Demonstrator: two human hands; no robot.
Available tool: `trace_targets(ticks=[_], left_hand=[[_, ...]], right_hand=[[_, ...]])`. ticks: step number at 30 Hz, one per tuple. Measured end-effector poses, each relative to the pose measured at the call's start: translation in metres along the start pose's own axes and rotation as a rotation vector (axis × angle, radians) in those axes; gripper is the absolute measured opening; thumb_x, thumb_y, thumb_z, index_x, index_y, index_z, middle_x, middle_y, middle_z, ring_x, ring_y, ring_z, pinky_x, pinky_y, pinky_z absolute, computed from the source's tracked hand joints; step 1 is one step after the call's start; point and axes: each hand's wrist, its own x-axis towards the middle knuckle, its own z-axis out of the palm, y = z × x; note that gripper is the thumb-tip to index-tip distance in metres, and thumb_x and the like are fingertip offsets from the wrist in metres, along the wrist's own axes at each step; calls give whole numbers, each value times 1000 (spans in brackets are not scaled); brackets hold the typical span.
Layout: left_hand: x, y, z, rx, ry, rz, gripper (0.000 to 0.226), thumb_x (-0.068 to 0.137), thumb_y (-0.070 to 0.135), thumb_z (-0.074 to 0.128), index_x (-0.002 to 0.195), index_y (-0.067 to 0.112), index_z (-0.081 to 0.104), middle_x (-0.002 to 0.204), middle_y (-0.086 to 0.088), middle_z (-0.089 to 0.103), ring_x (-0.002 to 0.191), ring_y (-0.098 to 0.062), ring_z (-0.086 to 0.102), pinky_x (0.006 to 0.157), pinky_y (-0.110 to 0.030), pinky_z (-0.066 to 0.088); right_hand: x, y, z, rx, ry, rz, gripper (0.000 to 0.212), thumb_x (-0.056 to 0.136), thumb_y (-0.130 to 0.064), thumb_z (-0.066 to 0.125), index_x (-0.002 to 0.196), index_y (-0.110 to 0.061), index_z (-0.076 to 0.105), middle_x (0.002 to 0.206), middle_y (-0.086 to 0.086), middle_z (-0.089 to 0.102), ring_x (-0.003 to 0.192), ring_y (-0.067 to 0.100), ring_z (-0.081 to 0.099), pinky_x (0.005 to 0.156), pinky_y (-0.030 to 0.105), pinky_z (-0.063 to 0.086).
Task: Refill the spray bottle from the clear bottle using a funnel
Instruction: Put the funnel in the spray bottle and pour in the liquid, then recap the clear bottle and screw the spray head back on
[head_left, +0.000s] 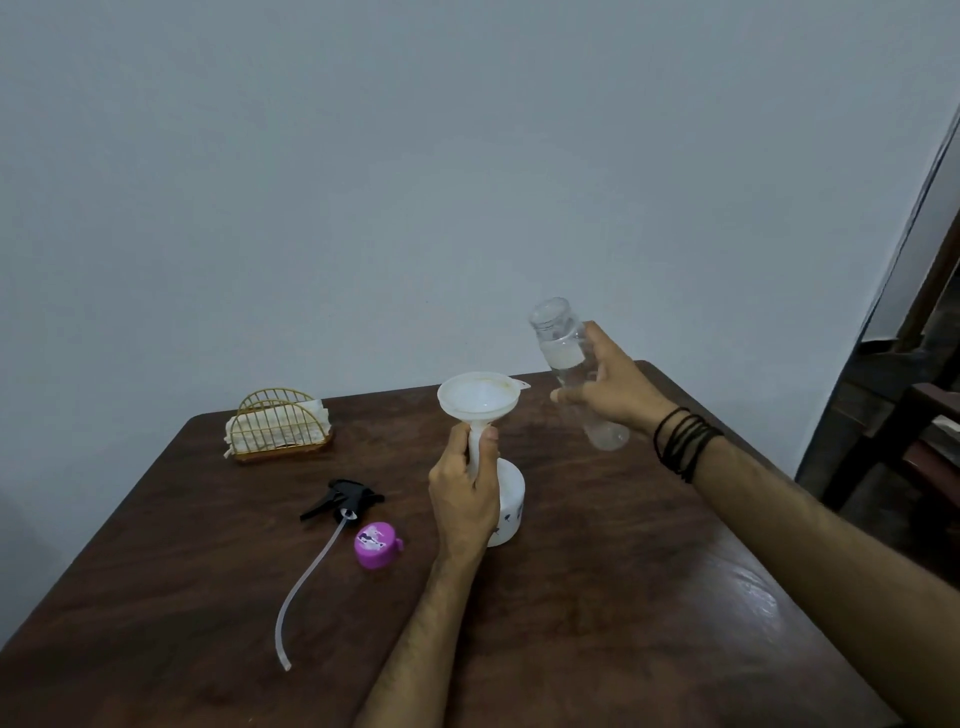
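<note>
A white funnel (479, 397) stands with its stem down in the neck of a white spray bottle (510, 512) on the dark wooden table (623, 597). My left hand (465, 501) is closed round the funnel's stem and the bottle's neck. To the right, my right hand (613, 387) holds the clear bottle (563, 353) in the air. The clear bottle is uncapped, tilted a little to the left, its mouth up and some liquid inside. Its mouth is above and to the right of the funnel's bowl. The black trigger sprayer (345, 498) with its long tube (306, 582) lies on the table at the left.
A purple cap (376, 544) lies beside the sprayer. A gold wire holder (280, 431) with folded cloths stands at the table's back left. Beyond the table is a grey wall. Dark furniture (904, 415) stands off the table's right edge.
</note>
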Motion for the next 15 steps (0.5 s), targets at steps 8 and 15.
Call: trace_targets(ticks=[8, 15], left_hand=[[-1, 4, -2, -22, -21, 17, 29, 99, 43, 51, 94, 18, 64, 80, 8, 68, 75, -13, 67, 65, -26, 53], [2, 6, -10, -13, -113, 28, 23, 102, 33, 54, 96, 16, 68, 86, 5, 71, 84, -13, 68, 72, -27, 55]], right_hand=[[-46, 34, 18, 348, 61, 168, 63, 71, 0, 86, 119, -28, 57, 112, -2, 71, 99, 11, 70, 77, 25, 57], [-66, 52, 36, 369, 79, 116, 72, 67, -4, 90, 126, -29, 56, 116, -3, 72, 106, 16, 70, 95, 39, 57]])
